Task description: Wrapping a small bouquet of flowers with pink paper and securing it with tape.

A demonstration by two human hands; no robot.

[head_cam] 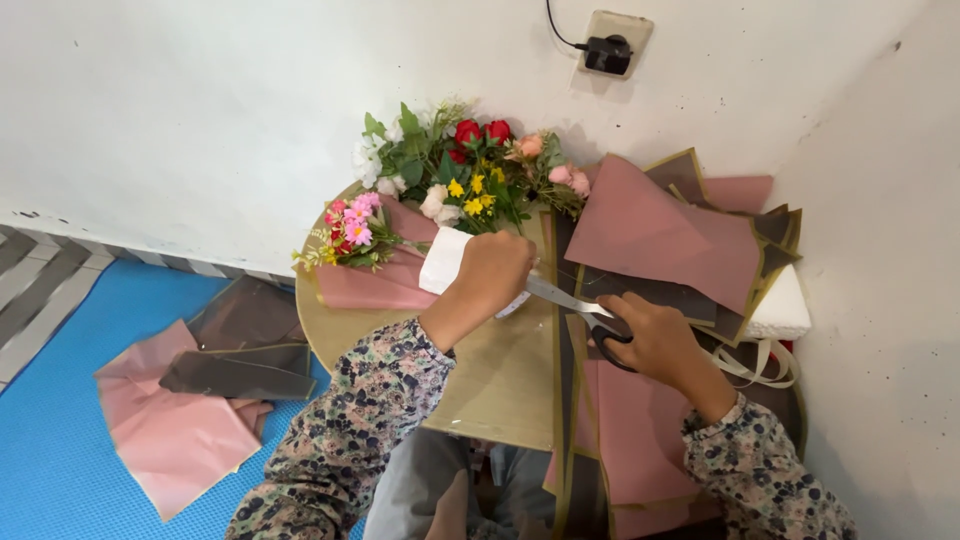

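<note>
Head view looks down on a small round table (505,385) pushed into a corner of white walls. The left hand (492,272) is closed around the white wrapped stems (442,262) of a bunch of flowers (455,175) that lies across the far side of the table, its blooms pointing at the wall. Red roses, yellow and pink blossoms, white flowers and green leaves are packed together in the bunch; a small cluster of pink daisies (352,222) sits at the table's left edge on a pink sheet (375,285). The right hand (660,345) grips the black handles of a pair of scissors (575,303), fingers through the loops. The blades point left and reach the white wrap just beside the left hand; whether they are open or shut there cannot be told, as the hand covers the tips. The two hands are near each other, joined only by the scissors. At the table's right side lies a stack of pink and dark wrapping paper (665,235) with gold edges, and more sheets hang over the near right edge. A white foam block (785,310) sits beyond the table's right edge against the wall. Left of the table, on a blue mat (60,440), lie loose pink and dark paper pieces (190,410). A wall socket (615,42) with a black plug is above the table.
</note>
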